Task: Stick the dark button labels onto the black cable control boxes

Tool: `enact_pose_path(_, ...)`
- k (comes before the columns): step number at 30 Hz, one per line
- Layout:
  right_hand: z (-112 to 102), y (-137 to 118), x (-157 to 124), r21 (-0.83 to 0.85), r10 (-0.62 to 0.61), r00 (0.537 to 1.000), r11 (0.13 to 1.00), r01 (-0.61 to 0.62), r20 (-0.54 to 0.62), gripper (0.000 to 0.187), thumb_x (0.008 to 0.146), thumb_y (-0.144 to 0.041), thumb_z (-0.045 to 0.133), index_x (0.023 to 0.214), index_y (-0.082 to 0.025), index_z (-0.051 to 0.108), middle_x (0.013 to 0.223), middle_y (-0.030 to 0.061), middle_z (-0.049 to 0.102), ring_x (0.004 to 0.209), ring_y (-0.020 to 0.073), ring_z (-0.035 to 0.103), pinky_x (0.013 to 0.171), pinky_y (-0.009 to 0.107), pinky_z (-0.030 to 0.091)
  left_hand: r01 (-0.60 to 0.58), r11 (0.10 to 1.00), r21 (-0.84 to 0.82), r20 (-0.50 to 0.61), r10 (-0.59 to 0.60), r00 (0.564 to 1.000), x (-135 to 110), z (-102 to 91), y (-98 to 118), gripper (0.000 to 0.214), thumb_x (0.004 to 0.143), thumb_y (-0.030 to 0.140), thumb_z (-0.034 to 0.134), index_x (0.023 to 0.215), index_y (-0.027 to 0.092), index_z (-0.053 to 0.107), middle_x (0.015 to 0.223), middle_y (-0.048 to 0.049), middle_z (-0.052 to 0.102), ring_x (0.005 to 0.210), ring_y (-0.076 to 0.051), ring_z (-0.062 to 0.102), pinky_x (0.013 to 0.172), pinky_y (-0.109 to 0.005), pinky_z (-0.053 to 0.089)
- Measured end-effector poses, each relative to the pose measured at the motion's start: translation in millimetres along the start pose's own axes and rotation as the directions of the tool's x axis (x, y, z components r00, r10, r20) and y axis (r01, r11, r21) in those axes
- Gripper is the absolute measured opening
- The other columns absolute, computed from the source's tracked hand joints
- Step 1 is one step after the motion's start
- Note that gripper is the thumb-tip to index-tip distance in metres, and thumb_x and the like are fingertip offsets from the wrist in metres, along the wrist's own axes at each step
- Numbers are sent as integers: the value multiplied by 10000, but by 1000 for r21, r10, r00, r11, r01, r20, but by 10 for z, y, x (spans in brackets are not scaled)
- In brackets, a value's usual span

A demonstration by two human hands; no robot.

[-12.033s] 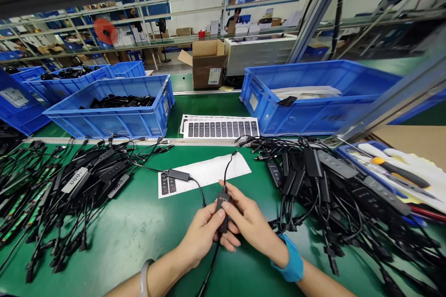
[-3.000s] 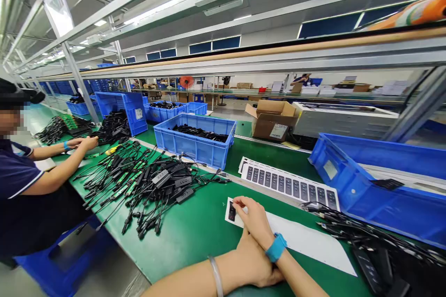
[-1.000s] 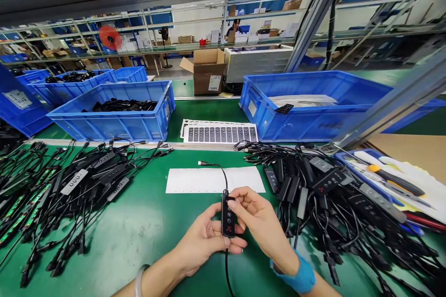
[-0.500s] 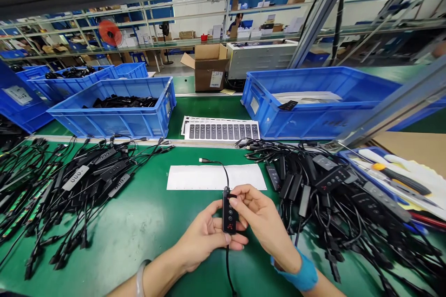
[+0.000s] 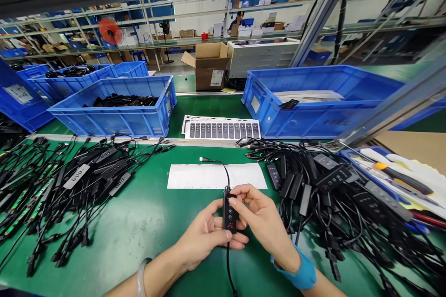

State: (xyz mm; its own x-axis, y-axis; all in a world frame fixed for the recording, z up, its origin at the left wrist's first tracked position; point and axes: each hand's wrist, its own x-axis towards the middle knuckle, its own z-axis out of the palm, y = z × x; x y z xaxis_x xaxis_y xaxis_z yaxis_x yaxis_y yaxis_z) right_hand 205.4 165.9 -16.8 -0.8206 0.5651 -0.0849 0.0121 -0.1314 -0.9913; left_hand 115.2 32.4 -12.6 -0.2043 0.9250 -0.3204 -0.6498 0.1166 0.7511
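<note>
Between my hands is a black inline cable controller (image 5: pixel 230 216) with round button marks and a red logo on its face. A cable leaves each end, and the upper one ends in a USB plug (image 5: pixel 203 159). My left hand (image 5: pixel 205 232) grips the controller by its left side and lower end, fingers behind it and thumb near the bottom. My right hand (image 5: pixel 259 216) pinches at its upper right, thumb on the face near the top; whether a label edge sits under that thumb I cannot tell. A blank white strip (image 5: pixel 216 176) lies just beyond, on the green table.
Wired controllers lie heaped at left (image 5: pixel 94 171) and right (image 5: pixel 313 185). Behind the strip is a sheet of black labels (image 5: pixel 223 137), between a blue bin (image 5: pixel 114 123) of black parts and another blue bin (image 5: pixel 306 125). A tray with an orange-handled tool (image 5: pixel 400 177) sits far right.
Hardly anything differs. Both hands keep the controller in the same place, and the whole view has shifted very slightly.
</note>
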Motion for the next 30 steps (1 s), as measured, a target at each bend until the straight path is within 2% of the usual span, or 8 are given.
enact_pose_path(7,26,21,-9,-53,34,999,998,-36,-34,414,789,-547,692,935,-171,596,761,7,433,565,104,468,426,208,511,4,1000,31,-30,-3,1000,14,-8,-45,695,723,237,769,1327,145,437,1091,-178,659,923,-271,688,849,-406,518)
enact_pose_path(14,21,40,-3,-78,16,999,997,-18,-30,402,800,-531,683,939,-161,609,766,15,451,589,117,502,429,203,499,-2,997,79,-54,6,999,14,-4,-41,743,705,286,782,1338,143,419,1050,-158,663,877,-237,694,790,-348,532)
enact_pose_path(19,15,80,9,-120,19,999,993,-22,-30,414,807,-539,662,954,-158,588,746,1,431,565,109,484,442,213,496,-32,996,80,-66,38,997,29,-2,-68,737,682,261,781,1313,147,418,1010,-127,656,840,-214,694,754,-321,536)
enact_pose_path(23,11,151,50,-171,-18,997,985,5,-74,459,796,-534,655,1049,-172,527,715,-21,402,563,112,466,444,198,463,-53,995,89,-80,61,995,47,-11,-118,705,659,228,780,1274,150,444,992,-110,653,806,-194,693,694,-275,534)
enact_pose_path(26,-13,261,66,-185,13,1000,983,-15,-11,559,796,-537,628,1196,-181,468,805,5,441,632,133,501,467,201,445,-86,993,80,-36,89,995,88,-71,-177,744,631,289,823,1267,150,461,975,-117,664,765,-192,694,638,-247,522)
enact_pose_path(28,-41,360,78,-200,34,997,980,-20,68,723,751,-514,652,1344,-191,392,936,37,482,616,122,492,503,225,448,-115,991,65,5,115,993,139,-150,-220,852,567,343,876,1288,151,464,949,-122,676,750,-194,691,638,-254,521)
enact_pose_path(30,-69,453,103,-243,-2,995,970,26,100,906,658,-458,707,1439,-198,327,1069,71,495,605,116,479,563,253,463,-136,989,61,11,135,991,202,-245,-252,931,484,372,919,1283,145,497,936,-129,685,773,-200,689,685,-269,521)
